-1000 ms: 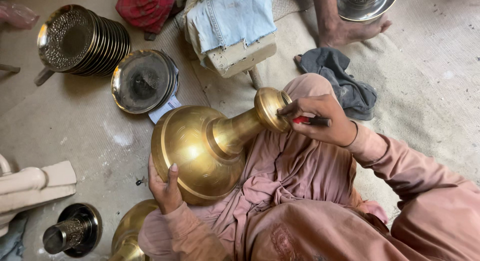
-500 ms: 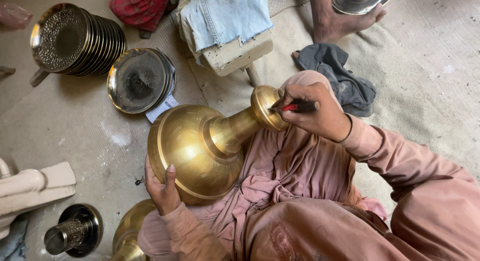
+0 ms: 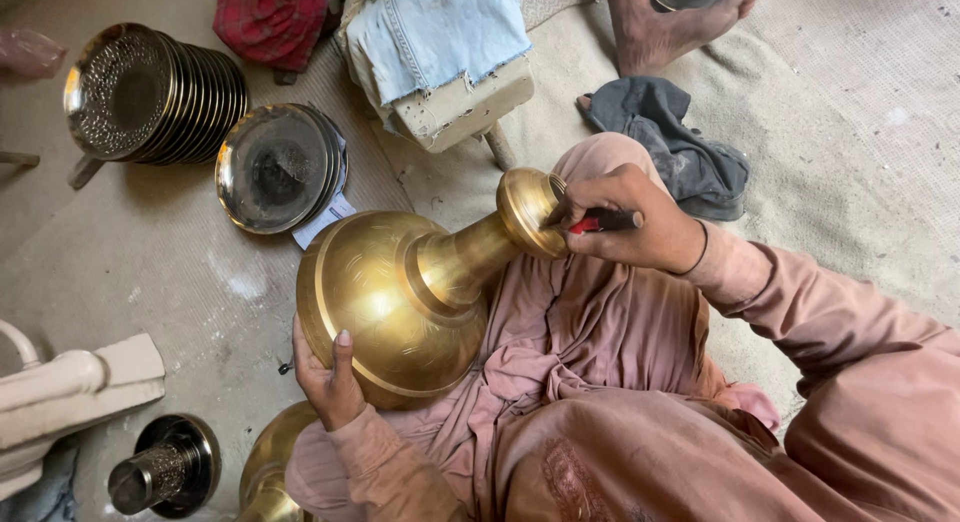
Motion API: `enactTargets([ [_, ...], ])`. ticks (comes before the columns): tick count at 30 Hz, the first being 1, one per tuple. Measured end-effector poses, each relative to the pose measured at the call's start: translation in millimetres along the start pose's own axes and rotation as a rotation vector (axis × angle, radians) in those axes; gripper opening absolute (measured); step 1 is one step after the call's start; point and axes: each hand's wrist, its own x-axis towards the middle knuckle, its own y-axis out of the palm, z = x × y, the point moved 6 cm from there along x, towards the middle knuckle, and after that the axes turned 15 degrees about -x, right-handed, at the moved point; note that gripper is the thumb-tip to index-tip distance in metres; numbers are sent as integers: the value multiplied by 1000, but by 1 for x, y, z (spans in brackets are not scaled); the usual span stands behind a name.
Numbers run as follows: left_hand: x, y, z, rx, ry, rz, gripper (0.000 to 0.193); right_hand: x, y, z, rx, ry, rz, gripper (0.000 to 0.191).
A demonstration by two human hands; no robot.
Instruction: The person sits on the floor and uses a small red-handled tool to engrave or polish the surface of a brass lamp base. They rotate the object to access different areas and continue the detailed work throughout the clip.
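Note:
A large shiny brass vase (image 3: pixel 400 292) lies tilted across my lap, its round body to the left and its flared neck pointing up right. My left hand (image 3: pixel 325 374) cups the underside of the body, thumb up on the brass. My right hand (image 3: pixel 630 220) grips a small red and black pen-like tool (image 3: pixel 600 223), its tip against the rim of the neck (image 3: pixel 530 210). My knee under pink cloth sits right behind the neck.
A row of stacked engraved brass plates (image 3: pixel 150 92) and a flat stack of plates (image 3: pixel 280 167) lie at upper left. A cloth-covered wooden block (image 3: pixel 450 72), a grey rag (image 3: pixel 670 152), another person's bare foot (image 3: pixel 670 27), a small brass stand (image 3: pixel 165 467) and another brass piece (image 3: pixel 265 472) surround me.
My right hand with the tool has shifted slightly along the neck rim; the vase and my left hand stay in much the same hold.

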Motion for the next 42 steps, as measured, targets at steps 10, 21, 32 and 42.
enactTargets([
  [10, 0, 1, -1, -35, -3, 15, 74, -13, 4, -10, 27, -130, 56, 18],
  [21, 1, 0, -5, 23, -6, -17, 72, -25, 7, -9, 34, -451, 25, 23],
  [32, 4, -4, 2, -40, -15, 7, 76, -38, 17, -38, -106, -411, 109, 28],
  [42, 7, -2, -2, 10, 9, 56, 69, -19, 10, -40, 145, -143, -358, 14],
])
